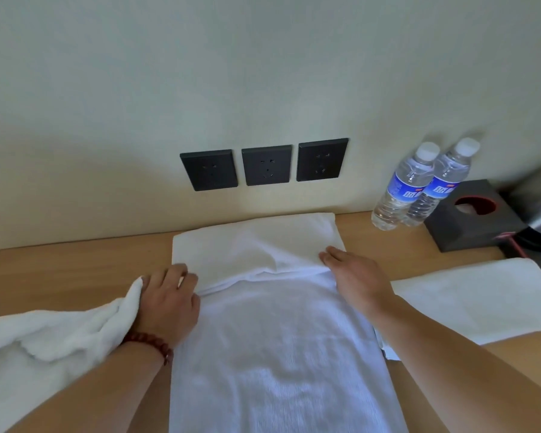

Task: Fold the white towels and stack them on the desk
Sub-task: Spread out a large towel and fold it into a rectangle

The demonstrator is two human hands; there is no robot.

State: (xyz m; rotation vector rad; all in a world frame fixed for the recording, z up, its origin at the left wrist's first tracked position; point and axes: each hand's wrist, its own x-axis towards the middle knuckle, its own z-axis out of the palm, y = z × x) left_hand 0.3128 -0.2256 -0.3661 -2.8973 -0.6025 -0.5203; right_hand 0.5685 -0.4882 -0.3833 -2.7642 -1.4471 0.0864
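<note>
Pinching the folded edge of the towel (272, 323) on the desk (60, 273), the left hand (169, 303) has its fingers curled round the fold; right hand (353, 273) lies flat, fingers straight, pressing that same edge. Fluffier towel (44, 335) just outside the left hand, folded towel (481, 301) beyond the right wrist

Both bare forearms reach forward from the lower corners. Left hand (169, 303) lies knuckles up, fingers curled at the tips, a dark bead bracelet (152, 343) around its wrist. Right hand (355, 270) lies palm down, fingers straight and together, angled toward the left.
</note>
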